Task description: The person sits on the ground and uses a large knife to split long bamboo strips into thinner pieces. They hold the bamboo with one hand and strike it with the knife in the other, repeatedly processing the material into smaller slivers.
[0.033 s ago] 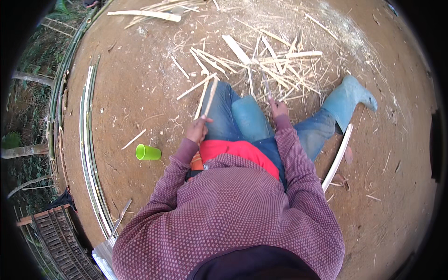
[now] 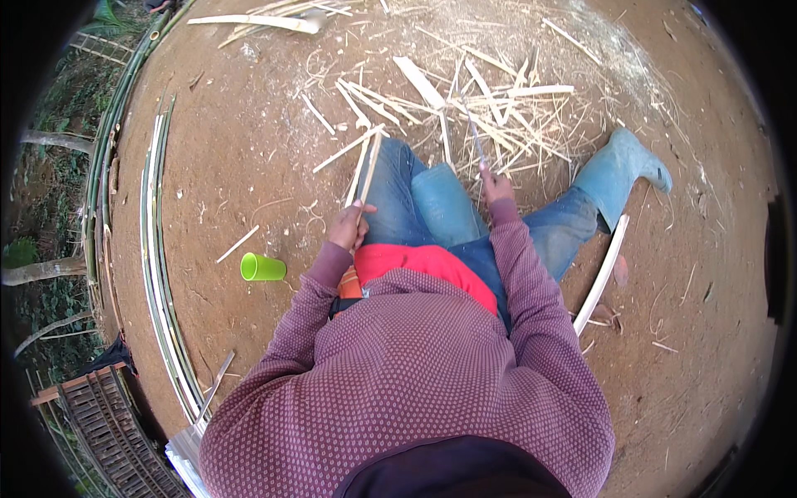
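My left hand (image 2: pixel 349 226) is closed around the lower ends of pale split bamboo strips (image 2: pixel 373 170). The strips run forward along my bent left leg, in blue jeans. In my right hand (image 2: pixel 498 187), fingers wrapped round its handle, is a knife (image 2: pixel 476 137) with a long narrow grey blade. The blade points away from me, over the near edge of a heap of cut bamboo strips and shavings (image 2: pixel 506 112). A blue rubber boot (image 2: pixel 447 207) lies between my two hands.
A green cup (image 2: pixel 264 267) lies on its side on the dirt ground to the left. Long bamboo poles (image 2: pixel 158 249) run along that side. A blade-like metal tool (image 2: pixel 217 383) rests near my left elbow. A curved pale bamboo piece (image 2: pixel 601 275) lies beside my right leg.
The knife blade shows longer and clearer now, pointing forward. My left hand has shifted slightly, and the strips in it stand closer together. The whole view has moved a little.
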Demonstrator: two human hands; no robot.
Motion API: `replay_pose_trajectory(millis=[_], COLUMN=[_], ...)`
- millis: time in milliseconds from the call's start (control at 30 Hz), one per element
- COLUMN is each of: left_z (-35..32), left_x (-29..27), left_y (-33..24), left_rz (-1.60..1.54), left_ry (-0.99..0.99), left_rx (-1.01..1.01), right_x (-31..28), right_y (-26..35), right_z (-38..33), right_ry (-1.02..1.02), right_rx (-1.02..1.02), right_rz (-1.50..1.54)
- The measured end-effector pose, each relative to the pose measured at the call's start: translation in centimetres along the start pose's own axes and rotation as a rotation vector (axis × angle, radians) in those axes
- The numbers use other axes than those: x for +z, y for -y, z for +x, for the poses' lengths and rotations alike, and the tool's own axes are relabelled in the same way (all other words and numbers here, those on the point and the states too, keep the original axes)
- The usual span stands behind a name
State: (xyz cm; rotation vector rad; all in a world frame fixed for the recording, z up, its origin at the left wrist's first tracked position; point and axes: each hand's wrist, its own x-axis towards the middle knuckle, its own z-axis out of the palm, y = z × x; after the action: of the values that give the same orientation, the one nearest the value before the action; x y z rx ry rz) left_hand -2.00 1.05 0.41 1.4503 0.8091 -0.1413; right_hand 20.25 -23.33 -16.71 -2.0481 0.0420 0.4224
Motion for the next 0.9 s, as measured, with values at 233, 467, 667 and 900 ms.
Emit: replay_pose_trajectory(millis=[233,467,667,900], left_z=[2.2,4.6,8.7,8.6], left_x=[-2.5,-4.9,-8.7,-14.6], left_y=[3.4,4.6,3.0,-11.1], left_rz=[-0.241,-0.475,-0.390,0.346], left_ry=[-0.079,-0.161,-0.338,-0.722], left_rx=[0.051,-0.009,0.098,0.722], right_x=[0.0,1.0,0.7,2.1], right_y=[0.7,0.6,1.8,-1.2], right_z=[-0.5,0.1,-1.1,1.0], right_ry=[0.042,0.123,0.116,0.111], right_rx=[0.124,0.161,0.211,0.216], right_rz=[0.232,0.176,0.190,0.226])
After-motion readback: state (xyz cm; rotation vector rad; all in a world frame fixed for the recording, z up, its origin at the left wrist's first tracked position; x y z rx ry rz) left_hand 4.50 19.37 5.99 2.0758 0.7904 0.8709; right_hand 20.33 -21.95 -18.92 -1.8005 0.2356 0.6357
